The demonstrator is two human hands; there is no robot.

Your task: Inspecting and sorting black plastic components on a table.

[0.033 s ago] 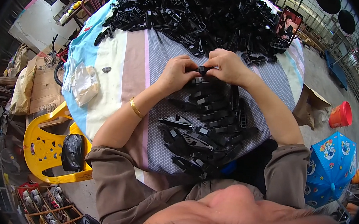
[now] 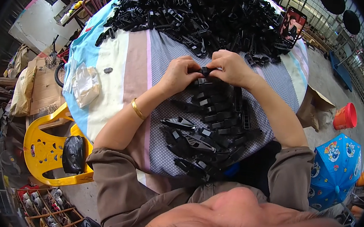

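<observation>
Over the middle of the cloth-covered table, a small black plastic part is pinched between my two hands. My left hand, with a gold bangle on its wrist, grips the left end with thumb and forefinger. The right end sits in the closed fingertips of my right hand. Just below them, a row of similar black plastic parts runs toward me. Looser black pieces lie around its near end. Their exact kind is too hard to make out.
A large heap of black plastic parts covers the far side of the table. Beside it a phone stands upright. On the left are a clear plastic bag and a yellow chair; at right, a red bucket and a blue umbrella.
</observation>
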